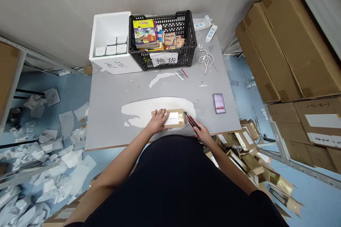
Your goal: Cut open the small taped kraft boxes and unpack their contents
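Note:
A small brown cardboard box (174,117) with a white label and shiny tape lies near the table's front edge. My left hand (157,122) rests flat on its left end, fingers stretched over the top. Closed in my right hand (203,133) is a black and red utility knife (192,121), whose tip points at the box's right end, touching or very close to it. Beneath the box spreads a torn white sheet (157,103) on the grey table (106,88).
At the back stand a white foam box (96,39) with small white boxes and a black crate (190,55) with books. A phone (219,103) lies to the right, near a white cable (206,57). Cartons (289,42) line the right; paper scraps (71,158) litter the left floor.

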Action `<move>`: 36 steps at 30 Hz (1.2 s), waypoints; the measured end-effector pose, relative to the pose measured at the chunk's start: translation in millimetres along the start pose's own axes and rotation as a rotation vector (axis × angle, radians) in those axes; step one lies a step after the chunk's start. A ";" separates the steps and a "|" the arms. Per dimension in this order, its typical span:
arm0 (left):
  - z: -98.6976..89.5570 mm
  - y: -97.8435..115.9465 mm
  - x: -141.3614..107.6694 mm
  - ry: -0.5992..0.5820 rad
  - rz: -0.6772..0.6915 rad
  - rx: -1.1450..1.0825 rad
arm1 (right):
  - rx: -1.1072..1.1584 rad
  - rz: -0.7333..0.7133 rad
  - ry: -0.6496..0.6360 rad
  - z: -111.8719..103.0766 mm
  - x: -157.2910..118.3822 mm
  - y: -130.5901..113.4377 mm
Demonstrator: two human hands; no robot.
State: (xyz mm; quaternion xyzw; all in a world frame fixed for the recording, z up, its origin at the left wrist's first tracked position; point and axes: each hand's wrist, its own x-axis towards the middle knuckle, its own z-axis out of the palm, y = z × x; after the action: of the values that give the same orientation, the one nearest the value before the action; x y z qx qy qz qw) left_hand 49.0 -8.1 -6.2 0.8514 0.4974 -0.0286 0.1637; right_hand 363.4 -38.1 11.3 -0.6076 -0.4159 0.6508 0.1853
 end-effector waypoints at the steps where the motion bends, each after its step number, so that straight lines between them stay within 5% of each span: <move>1: 0.1 -0.1 -0.2 0.004 0.001 -0.007 | -0.006 0.006 -0.004 -1.0 0.2 -1.5; 11: 4.8 -0.2 -2.0 0.041 0.002 -0.047 | -0.113 0.007 -0.031 -8.8 1.2 -11.5; 21: 10.0 2.9 -1.6 0.102 -0.010 -0.040 | -0.145 0.021 -0.038 3.2 -5.2 6.8; 36: 12.4 2.7 0.6 0.112 -0.024 -0.038 | -0.248 -0.021 -0.105 -11.3 -10.5 11.1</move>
State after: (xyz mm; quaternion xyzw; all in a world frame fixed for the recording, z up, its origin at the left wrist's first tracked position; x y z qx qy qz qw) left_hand 53.0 -12.7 -17.3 0.8424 0.5165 0.0264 0.1512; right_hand 379.0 -48.9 10.4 -0.5864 -0.5088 0.6234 0.0935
